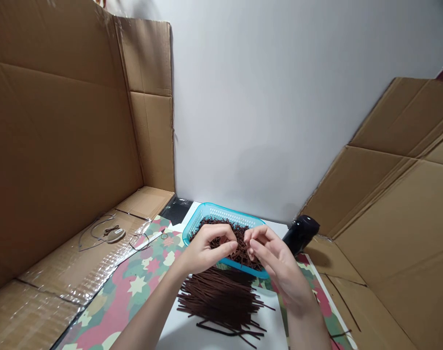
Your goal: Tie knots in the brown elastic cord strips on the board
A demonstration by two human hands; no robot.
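"Where are the hands?"

"Both are over a blue plastic basket (pixel 210 212), right at its heap of thin dark-brown strands (pixel 239 248). The left hand (pixel 207 248) curls inward, its thumb and fingertips drawn close together. The right hand (pixel 270 253) is half closed, its fingers bent toward the thumb."

"Do they have hold of anything?"

"I can't tell. The fingertips are among the strands, but no clear grip shows."

"What's around the basket?"

"Just in front of it, a looser pile of brown cords (pixel 221 301) lies on a white board (pixel 192 333). Beyond its right end stands a black object (pixel 301 234), perhaps a hair dryer. Left of it are camouflage-patterned paper (pixel 130 291), then a tan oval piece (pixel 115 236) on cardboard sheets (pixel 61 146)."

"Any handling advice?"

"A light fingertip pinch seems best. Strands this thin could kink or tangle under a hard grip."
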